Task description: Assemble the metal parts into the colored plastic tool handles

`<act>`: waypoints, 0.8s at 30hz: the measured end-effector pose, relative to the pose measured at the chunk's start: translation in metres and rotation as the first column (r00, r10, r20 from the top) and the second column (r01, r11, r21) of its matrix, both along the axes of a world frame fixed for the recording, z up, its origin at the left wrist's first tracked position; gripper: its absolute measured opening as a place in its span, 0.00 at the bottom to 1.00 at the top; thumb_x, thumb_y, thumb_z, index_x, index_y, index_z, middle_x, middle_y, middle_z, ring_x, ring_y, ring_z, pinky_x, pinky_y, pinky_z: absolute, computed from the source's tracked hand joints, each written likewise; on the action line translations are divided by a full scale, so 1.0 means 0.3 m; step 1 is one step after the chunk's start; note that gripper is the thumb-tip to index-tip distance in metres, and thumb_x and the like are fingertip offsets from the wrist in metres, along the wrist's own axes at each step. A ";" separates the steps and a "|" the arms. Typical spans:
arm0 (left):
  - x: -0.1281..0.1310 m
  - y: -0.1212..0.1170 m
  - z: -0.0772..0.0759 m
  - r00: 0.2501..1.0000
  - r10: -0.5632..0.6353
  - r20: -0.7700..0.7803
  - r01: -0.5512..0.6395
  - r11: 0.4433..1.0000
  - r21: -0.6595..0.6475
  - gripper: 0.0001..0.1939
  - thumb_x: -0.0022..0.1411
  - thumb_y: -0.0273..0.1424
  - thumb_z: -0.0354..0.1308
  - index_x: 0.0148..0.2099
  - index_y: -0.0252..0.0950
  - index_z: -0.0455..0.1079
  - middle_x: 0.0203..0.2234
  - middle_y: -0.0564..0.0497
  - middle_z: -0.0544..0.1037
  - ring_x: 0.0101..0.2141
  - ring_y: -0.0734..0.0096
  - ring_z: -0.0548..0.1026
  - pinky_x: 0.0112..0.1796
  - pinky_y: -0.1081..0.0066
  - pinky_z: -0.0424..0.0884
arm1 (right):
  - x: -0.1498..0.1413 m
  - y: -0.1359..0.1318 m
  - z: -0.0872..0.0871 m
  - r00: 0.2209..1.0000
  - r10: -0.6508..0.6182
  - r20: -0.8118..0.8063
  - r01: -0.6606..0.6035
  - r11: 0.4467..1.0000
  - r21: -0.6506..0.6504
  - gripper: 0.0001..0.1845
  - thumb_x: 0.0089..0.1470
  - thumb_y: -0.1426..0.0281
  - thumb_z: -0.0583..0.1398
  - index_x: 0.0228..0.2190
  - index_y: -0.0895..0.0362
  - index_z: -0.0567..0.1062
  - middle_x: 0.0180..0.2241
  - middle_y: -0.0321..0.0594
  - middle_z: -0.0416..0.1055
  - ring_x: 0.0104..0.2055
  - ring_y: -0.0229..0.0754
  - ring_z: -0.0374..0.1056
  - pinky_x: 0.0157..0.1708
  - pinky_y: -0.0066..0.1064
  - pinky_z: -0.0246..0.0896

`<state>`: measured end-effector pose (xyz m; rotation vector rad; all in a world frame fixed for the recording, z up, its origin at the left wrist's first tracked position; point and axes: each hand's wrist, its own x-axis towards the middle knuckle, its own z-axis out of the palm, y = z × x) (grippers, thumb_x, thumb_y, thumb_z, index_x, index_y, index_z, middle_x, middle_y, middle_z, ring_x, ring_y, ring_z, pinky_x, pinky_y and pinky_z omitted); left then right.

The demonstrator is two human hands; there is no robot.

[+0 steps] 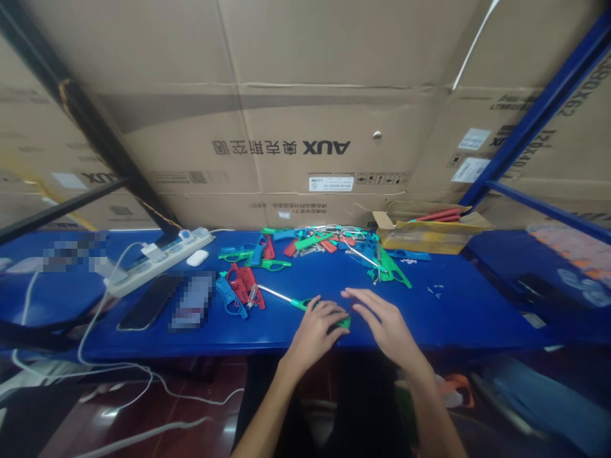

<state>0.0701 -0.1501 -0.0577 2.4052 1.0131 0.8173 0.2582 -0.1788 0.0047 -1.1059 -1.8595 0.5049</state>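
Near the table's front edge, a long-nosed lighter (299, 304) with a green body and a thin metal tube lies on the blue surface, its tube pointing left. My left hand (317, 327) is curled over its handle, hiding most of it. Just to the right, my right hand (384, 321) has its fingers stretched toward the handle's end, with nothing visible in them. Red lighter shells (242, 283) and a blue shell (231, 298) lie to the left, beside a small clear part (252, 295). Behind my hands is a pile of green, red and blue shells and metal tubes (329, 240).
A power strip (162, 261) with cables, a white earbud case (197, 257) and two phones (150, 302) are at the left. An open cardboard box (420, 238) holding red pieces stands at the back right. Cardboard (281, 114) walls the back; a blue frame post (529, 127) rises at the right.
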 end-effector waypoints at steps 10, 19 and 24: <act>-0.003 -0.009 0.016 1.000 -0.009 -0.013 0.009 1.000 -0.024 0.14 0.68 0.40 0.61 0.54 0.45 0.75 0.49 0.53 0.80 0.55 0.66 0.72 0.66 0.55 0.49 | -0.026 0.043 -0.032 0.991 -0.107 -0.079 0.113 0.991 0.076 0.16 0.67 0.68 0.56 0.53 0.50 0.76 0.43 0.42 0.78 0.43 0.42 0.75 0.42 0.32 0.72; -0.005 -0.009 0.010 1.000 -0.003 -0.011 0.003 1.000 -0.021 0.15 0.67 0.40 0.61 0.54 0.45 0.74 0.50 0.53 0.80 0.55 0.66 0.72 0.66 0.55 0.49 | 0.000 0.033 -0.054 0.973 -0.153 -0.175 0.171 0.981 0.094 0.15 0.65 0.70 0.58 0.51 0.48 0.79 0.42 0.41 0.77 0.44 0.42 0.75 0.42 0.33 0.72; -0.002 -0.009 0.015 1.000 -0.002 -0.005 0.002 1.000 -0.025 0.15 0.67 0.40 0.61 0.55 0.44 0.74 0.50 0.53 0.80 0.56 0.66 0.71 0.66 0.55 0.49 | 0.033 0.024 -0.036 0.993 -0.018 -0.118 0.017 1.000 -0.009 0.20 0.67 0.70 0.56 0.58 0.48 0.74 0.45 0.42 0.78 0.46 0.42 0.75 0.47 0.35 0.72</act>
